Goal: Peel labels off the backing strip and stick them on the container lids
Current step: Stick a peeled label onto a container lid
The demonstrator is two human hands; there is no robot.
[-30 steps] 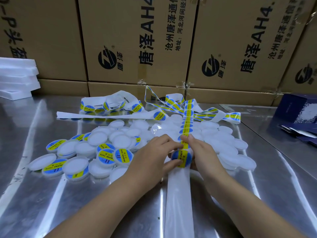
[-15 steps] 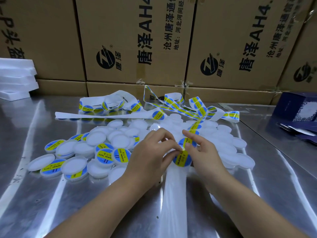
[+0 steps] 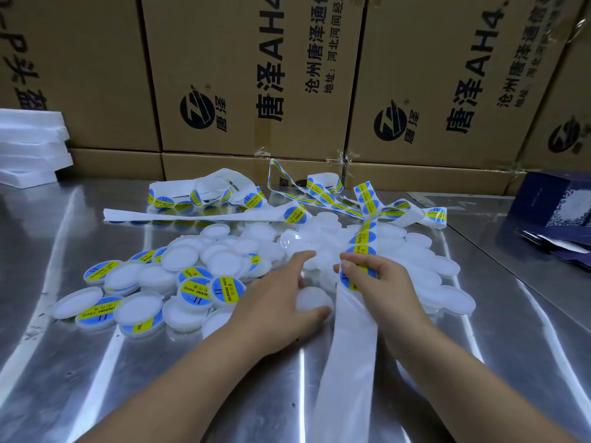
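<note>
Steel table (image 3: 479, 362) (shiny), white lids (image 3: 220, 265) heaped, cardboard cartons (image 3: 249, 75) behind.

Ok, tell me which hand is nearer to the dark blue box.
Right. The right hand holds the label strip, on the side toward the dark blue box at far right; the left hand lies farther left, over a blank lid.

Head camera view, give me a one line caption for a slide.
Right hand holds a label on the backing strip while left hand reaches for a blank lid on the steel table.

Bright, table (image 3: 96, 362) glare, wide-angle edge distortion
</note>
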